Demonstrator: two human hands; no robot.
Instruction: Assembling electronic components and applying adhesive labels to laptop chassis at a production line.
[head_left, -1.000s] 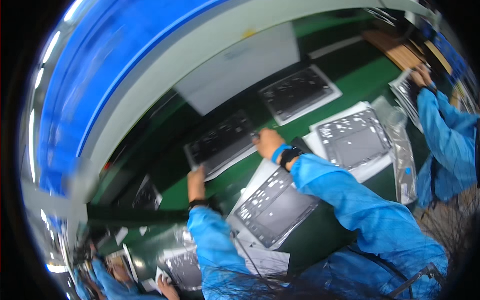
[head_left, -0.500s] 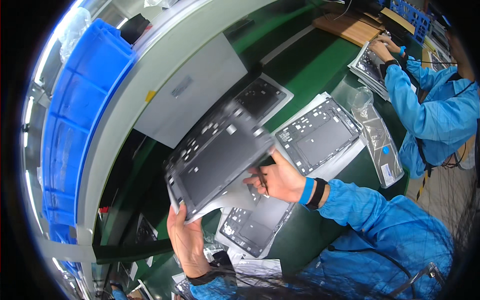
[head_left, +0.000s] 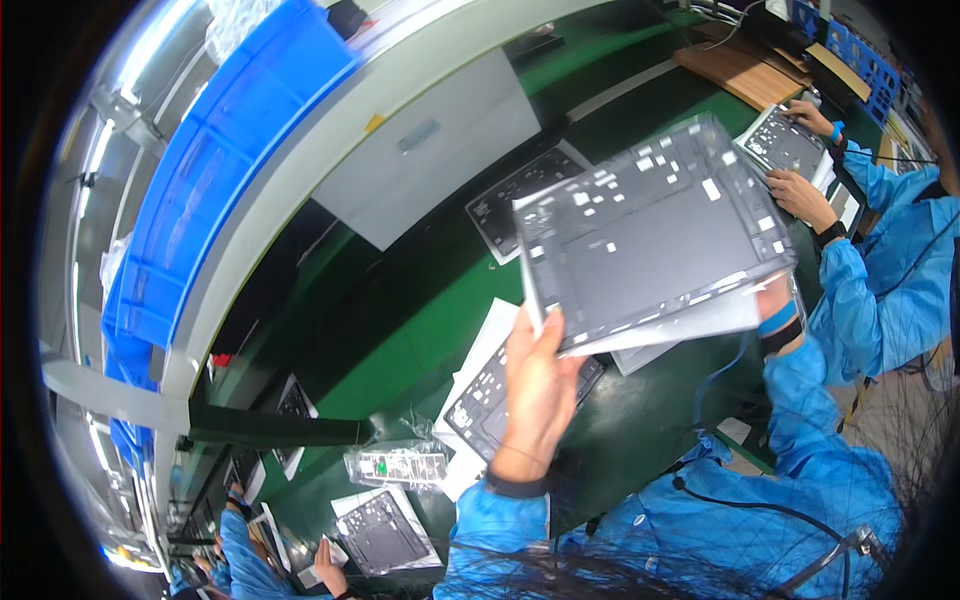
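A dark grey flat device panel [head_left: 640, 250], dotted with small white pads, hangs tilted above the table with a white sheet [head_left: 680, 325] beneath it. My left hand [head_left: 540, 400] is closed on its lower left corner, thumb on top. At the lower right corner my right hand [head_left: 775, 297] is closed round the edge; most of its fingers are hidden behind the panel. Partly covered by my left hand, a similar panel [head_left: 478, 408] lies on white sheets. Farther off, another dark panel [head_left: 500, 205] lies on the green table [head_left: 400, 330].
Blue bins [head_left: 215, 150] line a shelf at the left. A clear plastic packet [head_left: 400, 467] and another panel [head_left: 380, 532] lie at lower left, near another person's hand [head_left: 328, 568]. At right a co-worker's hands [head_left: 803, 198] hold a panel [head_left: 785, 140].
The held panel has moved right and is turned flatter toward view. Both my hands moved right with it; my right hand, earlier beneath the panel with fingers apart, is now at its right corner.
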